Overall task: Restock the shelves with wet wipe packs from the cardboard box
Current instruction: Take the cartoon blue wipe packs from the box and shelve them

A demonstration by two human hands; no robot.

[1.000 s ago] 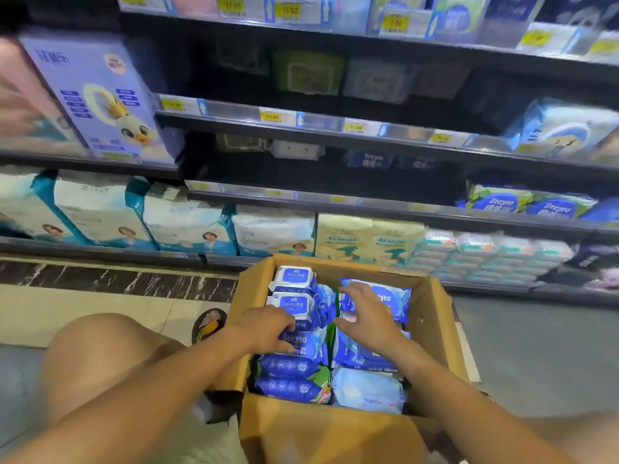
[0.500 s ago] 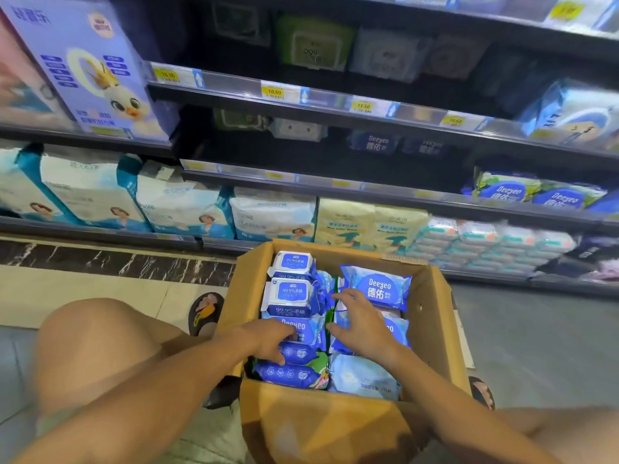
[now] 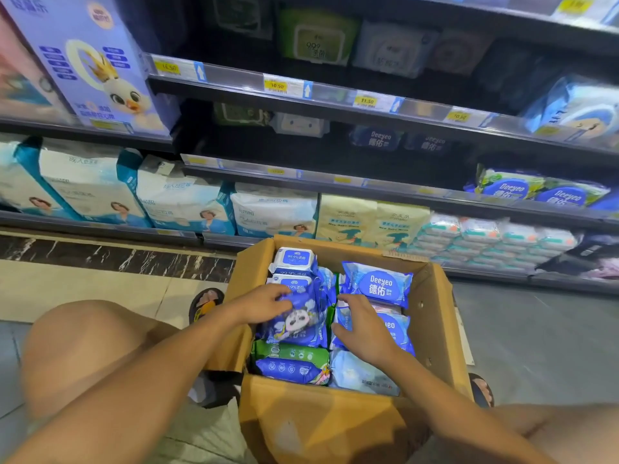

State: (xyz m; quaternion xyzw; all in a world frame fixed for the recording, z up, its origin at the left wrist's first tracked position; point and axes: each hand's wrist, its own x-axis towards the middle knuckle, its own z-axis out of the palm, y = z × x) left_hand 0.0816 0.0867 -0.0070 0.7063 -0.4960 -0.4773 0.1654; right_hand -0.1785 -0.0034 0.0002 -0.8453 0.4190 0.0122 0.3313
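An open cardboard box (image 3: 432, 306) stands on the floor between my knees, filled with several wet wipe packs. My left hand (image 3: 264, 304) grips a dark blue pack with a panda print (image 3: 298, 324) and holds it tilted up in the left column. My right hand (image 3: 366, 329) lies over a light blue Deeyeo pack (image 3: 398, 329), with fingers curled round its left edge. Another Deeyeo pack (image 3: 378, 284) lies behind it. White-lidded packs (image 3: 294, 259) sit at the back left. A green pack (image 3: 291, 353) and a blue pack (image 3: 288, 370) lie at the front.
Dark shelves (image 3: 335, 102) with yellow price tags rise just behind the box. Deeyeo packs (image 3: 509, 189) sit at the right on a middle shelf, and large tissue bags (image 3: 187, 202) fill the bottom shelf. My knees (image 3: 83, 346) and sandalled feet (image 3: 206, 303) flank the box.
My left hand has pulled the panda pack up from the left column. My right hand slid back onto the nearer Deeyeo pack. The view moved closer to the box.
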